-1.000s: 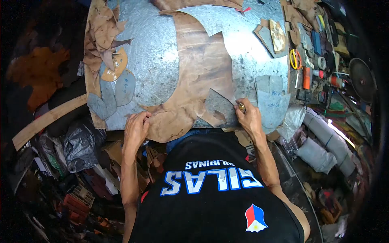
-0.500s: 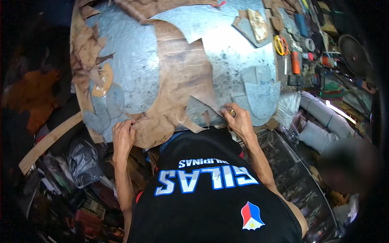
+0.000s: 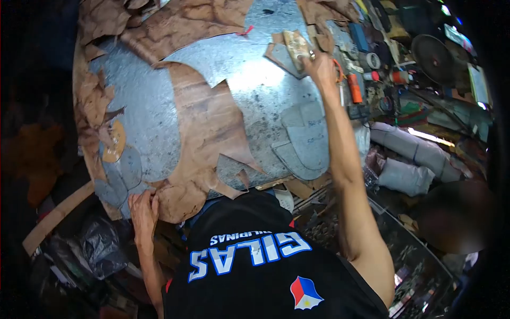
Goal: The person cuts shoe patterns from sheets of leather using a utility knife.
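A large piece of brown leather (image 3: 204, 119) with cut-out edges lies over the grey metal-topped table (image 3: 146, 90). My left hand (image 3: 142, 212) rests at the near table edge, fingers loosely bent, beside the leather's rounded left end. My right hand (image 3: 320, 72) is stretched far forward over the right side. Its bent fingers overlap the lower right of a cream-coloured pattern piece (image 3: 294, 45), and the tips are hidden. Under the wrist side shows the orange handle of scissors (image 3: 337, 69). A grey pattern piece (image 3: 281, 57) lies partly beneath the cream one.
More leather (image 3: 186, 26) covers the far side, with scraps (image 3: 95, 101) on the left. Rounded grey pattern pieces (image 3: 305, 135) lie at right. An orange cylinder (image 3: 355, 87), a tape roll (image 3: 373, 61) and wrapped rolls (image 3: 414, 143) crowd the right side.
My right hand has left the leather's near edge and reached forward to the cream pattern piece. My left hand stays at the near edge. The view has shifted right.
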The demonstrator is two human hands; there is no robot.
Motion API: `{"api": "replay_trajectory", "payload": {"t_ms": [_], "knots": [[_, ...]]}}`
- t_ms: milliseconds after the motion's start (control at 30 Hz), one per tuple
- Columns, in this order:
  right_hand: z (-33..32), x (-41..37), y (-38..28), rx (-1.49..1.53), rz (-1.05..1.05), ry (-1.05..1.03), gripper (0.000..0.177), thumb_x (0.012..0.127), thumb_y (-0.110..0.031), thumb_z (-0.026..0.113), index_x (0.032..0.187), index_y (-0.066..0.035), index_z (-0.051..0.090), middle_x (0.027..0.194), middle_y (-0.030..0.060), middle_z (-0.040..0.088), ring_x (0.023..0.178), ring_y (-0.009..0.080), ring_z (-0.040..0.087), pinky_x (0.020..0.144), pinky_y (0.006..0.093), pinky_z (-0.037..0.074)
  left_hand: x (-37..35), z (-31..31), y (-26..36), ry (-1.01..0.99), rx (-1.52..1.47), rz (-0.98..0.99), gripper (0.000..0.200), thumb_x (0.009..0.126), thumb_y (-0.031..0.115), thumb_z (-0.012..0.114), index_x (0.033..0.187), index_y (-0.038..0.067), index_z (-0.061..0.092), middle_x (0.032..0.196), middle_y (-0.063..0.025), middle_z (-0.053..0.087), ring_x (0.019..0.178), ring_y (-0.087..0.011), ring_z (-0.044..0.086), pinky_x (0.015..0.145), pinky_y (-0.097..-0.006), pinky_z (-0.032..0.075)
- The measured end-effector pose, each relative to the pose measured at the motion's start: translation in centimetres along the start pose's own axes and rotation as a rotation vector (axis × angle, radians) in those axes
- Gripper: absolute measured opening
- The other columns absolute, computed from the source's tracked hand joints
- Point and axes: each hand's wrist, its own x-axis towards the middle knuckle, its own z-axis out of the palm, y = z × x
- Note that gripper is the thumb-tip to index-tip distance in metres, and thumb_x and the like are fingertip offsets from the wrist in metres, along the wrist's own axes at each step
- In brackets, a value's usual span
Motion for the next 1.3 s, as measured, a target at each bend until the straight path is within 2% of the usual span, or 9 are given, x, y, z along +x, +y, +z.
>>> {"api": "replay_trajectory", "payload": {"t_ms": [133, 600, 667, 833, 900, 967, 1067, 1133, 1300], "knots": [[0.6, 3.7, -2.2, -0.094, 0.065, -0.264, 0.065, 0.077, -0.056, 0.071, 0.098, 0.006, 0.071, 0.099, 0.0276, 0.07, 0.095, 0.039, 0.069, 0.081, 0.0476, 0.054, -1.2, -0.5, 0.9, 0.128, 0.0, -0.012, 0.02, 0.089, 0.016, 0.063, 0.104, 0.003, 0.066, 0.099, -0.0149, 0.067, 0.103, -0.0329, 0.059, 0.109, -0.0505, 0.031], [2.3, 5.3, 0.4, 0.068, -0.005, -0.206, 0.085, 0.07, -0.068, 0.071, 0.11, 0.006, 0.068, 0.107, 0.028, 0.068, 0.101, 0.0373, 0.068, 0.088, 0.0443, 0.052, -1.4, -0.4, -0.3, 0.256, 0.02, 0.023, 0.02, 0.091, 0.016, 0.064, 0.105, 0.001, 0.065, 0.107, -0.0134, 0.066, 0.111, -0.0311, 0.059, 0.111, -0.0531, 0.03], [2.2, 5.8, 1.2, 0.086, 0.05, -0.335, 0.1, 0.068, -0.068, 0.073, 0.135, 0.004, 0.053, 0.121, 0.0298, 0.062, 0.113, 0.0389, 0.062, 0.096, 0.043, 0.05, -0.8, -1.1, 0.4, 0.244, 0.0, 0.078, 0.023, 0.092, 0.016, 0.063, 0.106, -0.002, 0.064, 0.107, -0.0157, 0.065, 0.108, -0.0336, 0.059, 0.112, -0.0526, 0.029], [3.9, 5.6, 3.7, 0.148, 0.027, -0.186, 0.087, 0.066, -0.062, 0.077, 0.121, 0.005, 0.062, 0.11, 0.0242, 0.068, 0.102, 0.0342, 0.067, 0.089, 0.043, 0.053, 0.4, -1.2, 1.1, 0.252, 0.022, 0.152, 0.023, 0.088, 0.017, 0.066, 0.106, 0.001, 0.066, 0.109, -0.0154, 0.066, 0.11, -0.0336, 0.058, 0.11, -0.0516, 0.031], [0.8, 2.0, 1.4, 0.663, -0.052, -0.188, 0.083, 0.071, -0.053, 0.079, 0.125, 0.006, 0.057, 0.112, 0.0215, 0.068, 0.097, 0.0278, 0.068, 0.085, 0.0388, 0.054, 1.3, -2.1, 3.0, 0.177, -0.075, 0.167, 0.026, 0.082, 0.018, 0.071, 0.104, 0.006, 0.067, 0.106, -0.0116, 0.066, 0.11, -0.0323, 0.058, 0.109, -0.0532, 0.03], [-0.7, -0.9, -0.8, 0.6, -0.022, -0.056, 0.079, 0.075, -0.049, 0.078, 0.129, 0.004, 0.056, 0.106, 0.0196, 0.069, 0.086, 0.0215, 0.068, 0.069, 0.0313, 0.053, 1.1, -0.6, 2.9, 0.25, -0.091, 0.204, 0.026, 0.081, 0.017, 0.072, 0.104, 0.005, 0.067, 0.106, -0.0109, 0.065, 0.112, -0.0315, 0.057, 0.107, -0.0534, 0.033], [-4.3, -9.1, -8.4, 0.63, 0.147, -0.314, 0.073, 0.076, -0.053, 0.077, 0.132, -0.01, 0.057, 0.081, 0.0045, 0.063, 0.059, 0.0093, 0.054, 0.045, 0.0224, 0.036, 1.5, 1.2, 3.9, 0.27, -0.121, 0.234, 0.027, 0.082, 0.016, 0.072, 0.105, 0.003, 0.066, 0.107, -0.0126, 0.065, 0.113, -0.0324, 0.057, 0.105, -0.0531, 0.035], [-2.7, -12.9, -10.4, 0.712, 0.108, -0.459, 0.077, 0.075, -0.052, 0.077, 0.135, -0.01, 0.055, 0.101, 0.0152, 0.067, 0.083, 0.0207, 0.065, 0.067, 0.0338, 0.053, 1.8, 2.7, 4.0, 0.267, -0.118, 0.253, 0.027, 0.082, 0.016, 0.072, 0.105, 0.002, 0.067, 0.108, -0.0142, 0.066, 0.113, -0.0335, 0.058, 0.105, -0.0527, 0.037], [-1.1, -17.6, -16.6, 0.746, 0.079, -0.525, 0.084, 0.072, -0.054, 0.078, 0.131, 0.003, 0.056, 0.122, 0.0291, 0.058, 0.109, 0.0367, 0.061, 0.088, 0.0456, 0.052, 2.1, 3.7, 2.8, 0.303, -0.17, 0.239, 0.023, 0.085, 0.011, 0.069, 0.106, 0.001, 0.067, 0.109, -0.0143, 0.067, 0.104, -0.0335, 0.061, 0.095, -0.0449, 0.044]]}}
